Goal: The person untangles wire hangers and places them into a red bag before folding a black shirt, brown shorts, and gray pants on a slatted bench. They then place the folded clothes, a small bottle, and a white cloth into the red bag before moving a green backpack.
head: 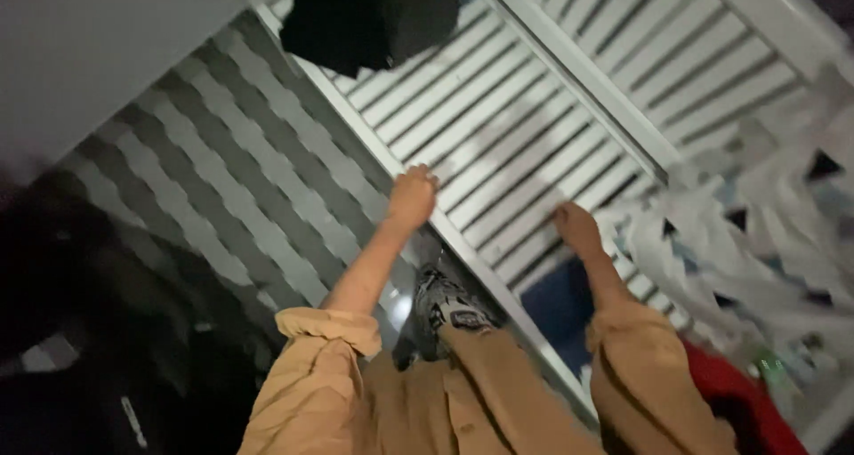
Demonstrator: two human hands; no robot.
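The white louvred door [525,135] fills the middle of the view, its slats running in a slant from upper right toward lower left, and both hands are on it. Left hand [413,194] grips the door's pale frame edge, fingers curled tight around the rail, arm stretched straight out from a rolled tan sleeve [325,330]. Right hand [576,228] sits lower on the slats near the panel's bottom corner, fingers bent over and pressing on the louvres; whether anything is pinched under them, I cannot tell, the picture is blurred there. A second louvred panel [703,55] lies just beyond a white dividing rail, up toward the top right. Left of the frame edge, the wall or panel carries a grey and white wavy stripe pattern [231,179]. A dark cloth [369,15] hangs over the top of the door, well above the left hand. Down between the two arms, a grey patterned shoe [445,308] rests against the bottom of the frame, tan trouser leg below it. To the right, a heap of crumpled white sheeting [756,233] lies beside the door, just next to the right forearm. Below that, a red container [743,397] shows at the edge; its contents are too dark to make out. A patch of blue [560,308] sits behind the right arm.
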